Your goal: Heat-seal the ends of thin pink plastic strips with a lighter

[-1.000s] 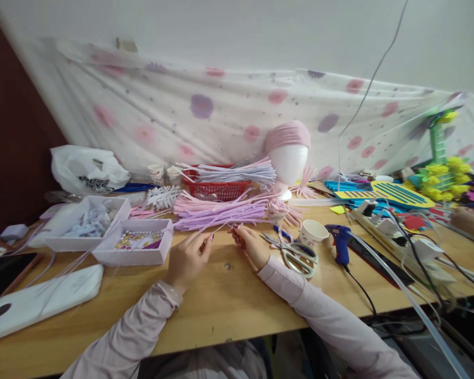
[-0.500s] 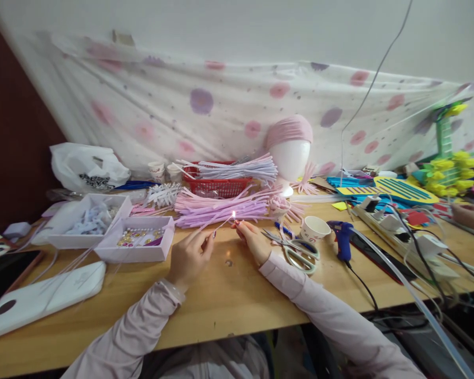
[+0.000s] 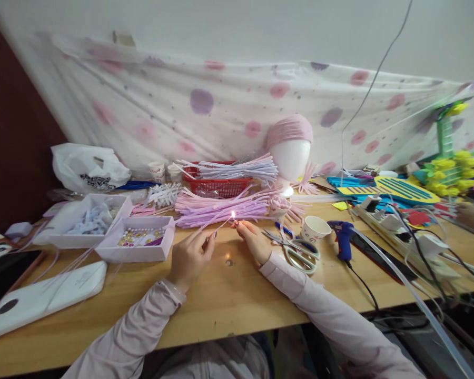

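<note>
My left hand (image 3: 189, 258) pinches a thin pale strand (image 3: 220, 227) that slants up to the right. Its far end sits in a small flame (image 3: 233, 215). My right hand (image 3: 253, 242) is closed around a lighter, mostly hidden in the fist, with the flame just above it. Both hands hover over the wooden table (image 3: 221, 300), in front of a pile of pink and lilac pipe cleaners (image 3: 221, 208).
Scissors (image 3: 296, 251), a paper cup (image 3: 315, 229), a blue glue gun (image 3: 343, 239) and a power strip (image 3: 398, 231) lie to the right. Two lilac boxes (image 3: 140, 239) and a white case (image 3: 43, 297) lie left. A red basket (image 3: 217, 185) and a foam head (image 3: 290, 152) stand behind. Another person's hand (image 3: 472, 217) is at far right.
A flame has appeared at my right hand, and the strand's tip now sits in it. Both hands have stayed almost in place.
</note>
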Tool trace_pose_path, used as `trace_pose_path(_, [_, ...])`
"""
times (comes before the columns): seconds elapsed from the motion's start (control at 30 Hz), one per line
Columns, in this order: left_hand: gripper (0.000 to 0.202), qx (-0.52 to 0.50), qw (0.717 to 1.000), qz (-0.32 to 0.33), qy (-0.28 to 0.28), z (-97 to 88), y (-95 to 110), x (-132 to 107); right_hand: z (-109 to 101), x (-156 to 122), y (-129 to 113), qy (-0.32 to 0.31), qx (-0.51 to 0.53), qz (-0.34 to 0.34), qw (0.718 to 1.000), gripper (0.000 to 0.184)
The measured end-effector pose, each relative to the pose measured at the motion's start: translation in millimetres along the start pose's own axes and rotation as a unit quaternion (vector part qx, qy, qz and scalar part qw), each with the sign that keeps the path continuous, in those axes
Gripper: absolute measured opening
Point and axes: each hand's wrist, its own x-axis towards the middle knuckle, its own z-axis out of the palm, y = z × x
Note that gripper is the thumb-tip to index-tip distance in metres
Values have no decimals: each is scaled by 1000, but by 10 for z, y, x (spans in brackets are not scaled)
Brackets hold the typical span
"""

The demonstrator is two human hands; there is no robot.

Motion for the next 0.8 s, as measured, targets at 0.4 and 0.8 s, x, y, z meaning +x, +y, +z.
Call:
trace_pose_path(0.4, [18,-7,1000,5,-3,4,-8,3,30,-49,-60,-20,-26,-16,999,29])
trace_pose_path(0.8, [19,-13,1000,-1,-12,8,1,-4,71,-52,-32,-49,-65,-46,996,28])
